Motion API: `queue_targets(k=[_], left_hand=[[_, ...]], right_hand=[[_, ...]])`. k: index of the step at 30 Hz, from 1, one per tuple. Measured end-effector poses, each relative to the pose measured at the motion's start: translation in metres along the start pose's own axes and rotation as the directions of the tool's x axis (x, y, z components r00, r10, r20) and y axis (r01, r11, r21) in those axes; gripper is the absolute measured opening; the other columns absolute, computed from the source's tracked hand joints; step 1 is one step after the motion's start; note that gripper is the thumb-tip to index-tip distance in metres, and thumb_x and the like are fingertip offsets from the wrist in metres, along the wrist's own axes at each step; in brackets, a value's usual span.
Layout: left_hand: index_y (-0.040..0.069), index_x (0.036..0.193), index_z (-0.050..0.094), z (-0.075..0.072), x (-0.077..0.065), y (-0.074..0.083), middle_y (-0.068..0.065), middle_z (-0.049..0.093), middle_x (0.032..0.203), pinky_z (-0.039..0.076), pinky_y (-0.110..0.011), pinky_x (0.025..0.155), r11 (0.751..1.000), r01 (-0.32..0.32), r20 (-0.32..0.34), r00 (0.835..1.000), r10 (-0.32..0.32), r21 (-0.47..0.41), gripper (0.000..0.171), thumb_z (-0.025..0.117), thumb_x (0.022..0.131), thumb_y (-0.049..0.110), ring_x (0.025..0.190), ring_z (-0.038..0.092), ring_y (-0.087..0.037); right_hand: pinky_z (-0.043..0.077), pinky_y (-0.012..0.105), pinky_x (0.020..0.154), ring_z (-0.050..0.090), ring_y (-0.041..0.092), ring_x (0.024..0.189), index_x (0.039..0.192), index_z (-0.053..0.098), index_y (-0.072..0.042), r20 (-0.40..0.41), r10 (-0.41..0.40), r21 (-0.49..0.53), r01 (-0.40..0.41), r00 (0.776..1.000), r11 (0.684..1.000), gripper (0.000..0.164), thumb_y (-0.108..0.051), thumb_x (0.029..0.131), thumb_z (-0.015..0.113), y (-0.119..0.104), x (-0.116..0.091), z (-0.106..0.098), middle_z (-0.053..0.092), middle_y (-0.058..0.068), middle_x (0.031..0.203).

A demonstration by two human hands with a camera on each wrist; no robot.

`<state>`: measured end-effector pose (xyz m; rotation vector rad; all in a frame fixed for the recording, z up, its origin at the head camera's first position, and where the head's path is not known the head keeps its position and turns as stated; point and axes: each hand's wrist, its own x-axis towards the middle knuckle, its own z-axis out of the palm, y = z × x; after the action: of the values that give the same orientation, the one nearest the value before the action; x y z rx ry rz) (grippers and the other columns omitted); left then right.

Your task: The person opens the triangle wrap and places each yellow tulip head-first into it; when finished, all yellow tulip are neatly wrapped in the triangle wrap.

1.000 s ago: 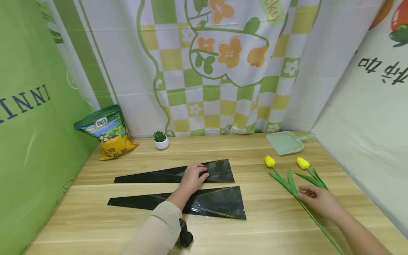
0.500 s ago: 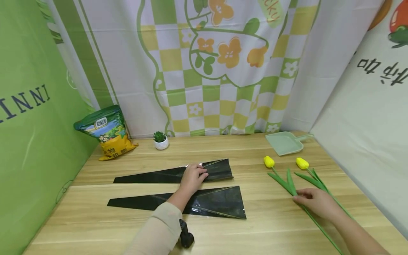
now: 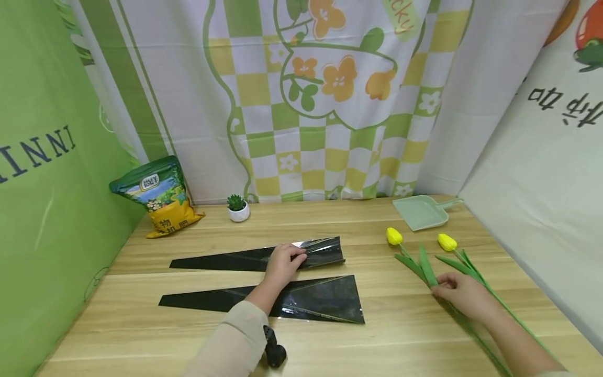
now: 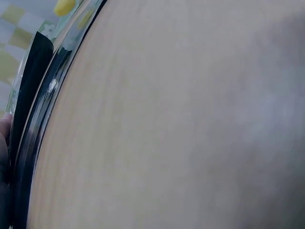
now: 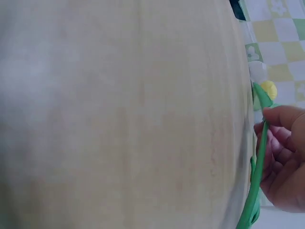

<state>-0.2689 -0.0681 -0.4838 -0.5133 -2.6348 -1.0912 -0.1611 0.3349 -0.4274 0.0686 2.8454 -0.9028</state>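
Two pinches, fingers closed: my right hand (image 3: 466,297) holds the left yellow tulip (image 3: 426,267), table right; my left hand (image 3: 282,262), the far black sleeve (image 3: 235,261), mid-table. Far-left bag (image 3: 162,196) reads "尚洋"; far curtain (image 3: 339,131), partly "cky".

On the desk (image 3: 377,345), the bag (image 3: 168,204) stands at the back left; right of it, the potted plant (image 3: 238,209); the curtain (image 3: 339,152) hangs behind both; the dustpan (image 3: 421,212) lies at the back right; mid-desk, the far sheet (image 3: 325,252) lies behind the near sheet (image 3: 330,299), the left grip (image 3: 282,262) on the former, its forearm across the latter; to the sheets' right, before the dustpan, are the left tulip (image 3: 427,266), with the right grip (image 3: 464,296) at its stem, and the right tulip (image 3: 459,266) just beside it.
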Motion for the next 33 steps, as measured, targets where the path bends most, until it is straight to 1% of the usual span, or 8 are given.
queue_targets(k=[5, 10, 12, 14, 19, 23, 28, 33], left_hand=[[0.007, 0.102, 0.077, -0.001, 0.0, 0.0, -0.006, 0.074, 0.101, 0.052, -0.042, 0.094, 1.0, 0.003, -0.002, 1.0, -0.003, -0.002, 0.017, 0.07, 0.09, 0.017, 0.102, 0.064, -0.027], [0.008, 0.102, 0.078, 0.0, 0.001, -0.001, -0.007, 0.074, 0.102, 0.052, -0.043, 0.094, 1.0, 0.012, -0.011, 1.0, -0.012, -0.015, 0.017, 0.07, 0.09, 0.017, 0.103, 0.064, -0.028], [0.008, 0.101, 0.078, 0.0, 0.001, -0.002, -0.006, 0.074, 0.102, 0.052, -0.042, 0.094, 1.0, 0.007, -0.011, 1.0, -0.007, -0.014, 0.016, 0.07, 0.09, 0.017, 0.102, 0.064, -0.027], [0.008, 0.101, 0.078, 0.001, 0.0, -0.002, -0.006, 0.074, 0.102, 0.052, -0.042, 0.093, 1.0, 0.004, -0.013, 1.0, -0.004, -0.014, 0.016, 0.07, 0.09, 0.018, 0.102, 0.064, -0.027], [0.008, 0.101, 0.078, 0.002, 0.0, -0.003, -0.007, 0.075, 0.101, 0.052, -0.043, 0.094, 1.0, 0.001, -0.017, 1.0, -0.002, -0.026, 0.016, 0.07, 0.09, 0.017, 0.101, 0.065, -0.028], [0.007, 0.1, 0.078, 0.003, 0.0, -0.003, -0.007, 0.075, 0.1, 0.051, -0.043, 0.095, 0.999, -0.03, -0.025, 0.999, 0.029, -0.016, 0.016, 0.07, 0.09, 0.016, 0.101, 0.065, -0.028], [0.006, 0.099, 0.078, 0.003, 0.0, -0.003, -0.008, 0.075, 0.101, 0.049, -0.044, 0.1, 0.999, -0.038, -0.034, 0.999, 0.038, -0.022, 0.016, 0.071, 0.089, 0.016, 0.102, 0.066, -0.028], [0.006, 0.1, 0.077, 0.001, 0.0, -0.003, -0.008, 0.074, 0.102, 0.05, -0.043, 0.099, 0.999, -0.041, -0.043, 0.998, 0.041, -0.013, 0.016, 0.07, 0.09, 0.016, 0.103, 0.066, -0.027]], right_hand=[[0.051, 0.025, 0.06, 0.056, 0.01, 0.073, 0.124, 0.055, 0.01, -0.002, 0.01, 0.181, -0.01, 1.0, 0.983, 0.048, -0.029, 0.097, 0.06, -0.009, 0.005, -0.003, 0.067, 0.006, 0.094], [0.057, 0.024, 0.065, 0.058, 0.005, 0.072, 0.126, 0.049, 0.013, -0.035, 0.027, 0.381, -0.012, 0.999, 0.925, 0.049, -0.028, 0.1, 0.056, -0.022, 0.013, -0.012, 0.066, -0.006, 0.089], [0.058, 0.02, 0.068, 0.059, 0.002, 0.073, 0.122, 0.047, 0.01, -0.054, 0.031, 0.485, -0.001, 0.998, 0.875, 0.043, -0.026, 0.1, 0.056, -0.029, 0.017, -0.015, 0.065, -0.014, 0.086], [0.058, 0.017, 0.069, 0.061, 0.0, 0.073, 0.117, 0.046, 0.006, -0.084, 0.034, 0.601, 0.024, 0.996, 0.799, 0.035, -0.023, 0.099, 0.058, -0.035, 0.021, -0.018, 0.065, -0.018, 0.083], [0.058, 0.014, 0.069, 0.067, 0.0, 0.071, 0.108, 0.04, -0.003, -0.166, 0.067, 0.836, 0.104, 0.984, 0.538, 0.026, -0.014, 0.097, 0.061, -0.05, 0.031, -0.019, 0.068, -0.012, 0.078], [0.058, 0.015, 0.067, 0.069, 0.002, 0.069, 0.107, 0.042, -0.004, -0.224, 0.172, 0.912, 0.144, 0.959, 0.385, 0.025, -0.01, 0.095, 0.063, -0.06, 0.041, -0.015, 0.068, -0.007, 0.076], [0.058, 0.014, 0.069, 0.07, 0.004, 0.069, 0.106, 0.044, -0.005, -0.223, 0.353, 0.953, 0.127, 0.909, 0.277, 0.023, -0.008, 0.094, 0.063, -0.073, 0.055, -0.005, 0.064, -0.004, 0.082], [0.057, 0.013, 0.071, 0.068, 0.001, 0.069, 0.104, 0.042, -0.009, -0.194, 0.426, 0.96, 0.081, 0.884, 0.269, 0.02, -0.011, 0.096, 0.06, -0.086, 0.068, 0.012, 0.059, -0.004, 0.087]])
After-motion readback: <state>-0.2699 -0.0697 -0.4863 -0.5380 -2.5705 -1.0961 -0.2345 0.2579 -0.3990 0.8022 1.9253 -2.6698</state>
